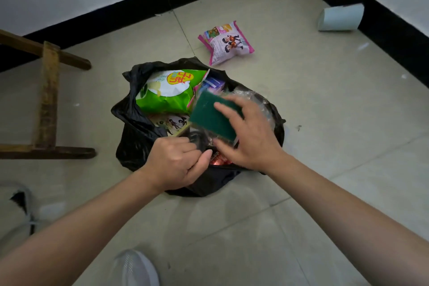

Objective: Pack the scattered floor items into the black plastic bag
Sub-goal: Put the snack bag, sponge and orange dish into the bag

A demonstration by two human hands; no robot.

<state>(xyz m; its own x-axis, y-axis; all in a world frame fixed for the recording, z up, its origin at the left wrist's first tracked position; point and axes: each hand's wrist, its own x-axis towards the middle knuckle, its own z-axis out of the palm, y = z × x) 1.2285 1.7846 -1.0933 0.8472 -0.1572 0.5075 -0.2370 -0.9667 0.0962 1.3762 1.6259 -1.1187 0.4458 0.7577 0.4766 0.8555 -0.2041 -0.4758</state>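
**While holding sponge over open bag mouth: drop lies straight down**

Clamped in right grip: dark green scouring sponge, fingers laid over top face, thumb under near edge. Held across short width at one end. Long axis running out leftward from that grip, green face tilted up toward camera. Directly beneath: mouth of black plastic bag, slumped on floor. By this reading no sideways travel called for, only lowering and letting go.

Just nearer and to left of right grip: left grip, pinching near rim of bag between curled fingers and thumb, seemingly to hold mouth wide. Close to sponge but not touching it.

Inside bag, left of and beyond right grip: green snack packet filling far side of mouth, with a printed packet below it. Behind right grip: crumpled clear plastic. Likely landing spot is the gap between the two grips. Something red glimpsed there, too hidden to name.

Look of sponge: flat rectangular pad, rough dark green face, hint of paler layer at near corner. Probably light and a little springy, so unlikely to roll out.

Not yet packed, well beyond right grip on floor: pink snack packet. Farther off and rightward: pale blue cup, or so it looks, lying on its side by skirting. Right grip nearer to both.
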